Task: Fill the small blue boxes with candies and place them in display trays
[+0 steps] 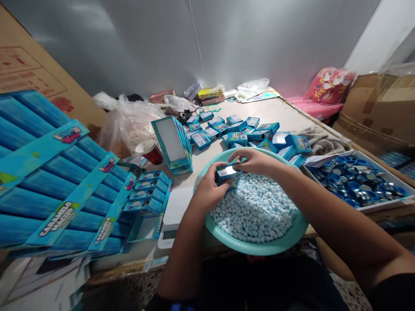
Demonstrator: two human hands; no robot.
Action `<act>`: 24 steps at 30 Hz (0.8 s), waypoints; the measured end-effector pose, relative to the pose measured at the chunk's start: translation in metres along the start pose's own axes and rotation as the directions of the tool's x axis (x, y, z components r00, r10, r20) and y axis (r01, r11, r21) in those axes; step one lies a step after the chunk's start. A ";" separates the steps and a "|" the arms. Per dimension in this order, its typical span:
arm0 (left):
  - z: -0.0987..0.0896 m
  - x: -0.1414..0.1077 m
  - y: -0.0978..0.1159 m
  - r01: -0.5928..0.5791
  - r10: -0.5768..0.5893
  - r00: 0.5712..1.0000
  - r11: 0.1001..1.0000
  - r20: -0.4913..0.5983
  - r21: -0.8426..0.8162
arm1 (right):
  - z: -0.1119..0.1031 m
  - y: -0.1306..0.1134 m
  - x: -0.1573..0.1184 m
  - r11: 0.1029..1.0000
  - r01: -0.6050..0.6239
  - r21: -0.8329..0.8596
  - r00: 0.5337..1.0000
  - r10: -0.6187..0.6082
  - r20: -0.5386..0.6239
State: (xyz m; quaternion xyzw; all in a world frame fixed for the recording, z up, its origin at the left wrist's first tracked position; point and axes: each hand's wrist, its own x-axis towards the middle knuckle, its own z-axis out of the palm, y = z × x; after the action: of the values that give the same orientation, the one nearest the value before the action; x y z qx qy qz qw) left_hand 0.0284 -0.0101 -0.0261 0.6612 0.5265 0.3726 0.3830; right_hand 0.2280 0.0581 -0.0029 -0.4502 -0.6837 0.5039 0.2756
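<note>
My left hand [212,186] is wrapped round a small blue box [227,172], held over the left part of a turquoise basin [256,248]. Pale blue and white candies [256,211] fill much of that basin. At the box's upper right edge, my right hand [248,160] has its fingers pinched together; whatever lies between them is too small to make out. Several blue boxes [237,138] lie scattered on the table [256,107] behind the basin. On the right, a white tray [382,206] holds many blue and silver caps [352,181].
A white scale [175,207] is left of the basin, beside a display carton [151,192] of blue boxes. Stacked cartons [58,172] rise at far left. Nested open cartons [173,142], a red cup [151,152] and plastic bags [126,121] stand behind. A grey cloth [324,140] lies right.
</note>
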 end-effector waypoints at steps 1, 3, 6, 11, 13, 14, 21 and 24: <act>0.000 0.000 0.000 -0.006 0.006 1.000 1.000 0.003 0.007 | 0.000 0.001 0.000 1.000 0.000 -0.013 1.000 0.000 -0.004; 0.000 0.000 0.001 -0.021 0.021 1.000 0.999 0.010 0.037 | 0.000 0.002 0.001 0.999 0.000 -0.035 1.000 0.000 -0.007; 0.000 -0.001 0.003 -0.019 0.019 1.000 0.998 0.006 0.058 | 0.000 0.003 0.002 0.998 0.009 -0.059 1.000 -0.009 -0.009; 0.000 0.000 0.004 -0.020 0.019 1.000 0.999 0.016 0.044 | 0.000 0.001 0.001 1.000 -0.009 -0.023 1.000 0.010 0.014; 0.000 0.000 0.003 -0.023 0.023 1.000 0.999 0.014 0.041 | 0.000 0.000 0.001 1.000 -0.019 0.016 1.000 0.019 0.018; 0.000 0.000 0.002 -0.022 0.021 1.000 0.999 0.013 0.043 | 0.000 0.000 0.001 0.999 -0.018 0.029 1.000 0.017 0.025; 0.000 -0.001 -0.001 -0.036 0.036 0.999 0.998 0.004 0.060 | 0.000 0.005 0.002 0.999 0.048 -0.021 0.998 -0.047 0.046; 0.000 -0.001 -0.002 -0.038 0.038 0.999 0.999 -0.005 0.031 | 0.001 0.004 0.001 0.997 0.058 -0.044 0.997 -0.056 0.047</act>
State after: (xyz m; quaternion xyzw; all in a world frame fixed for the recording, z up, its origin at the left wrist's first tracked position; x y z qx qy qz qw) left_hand 0.0271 -0.0110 -0.0275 0.6759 0.5206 0.3736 0.3641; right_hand 0.2280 0.0589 -0.0070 -0.4250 -0.7136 0.4903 0.2642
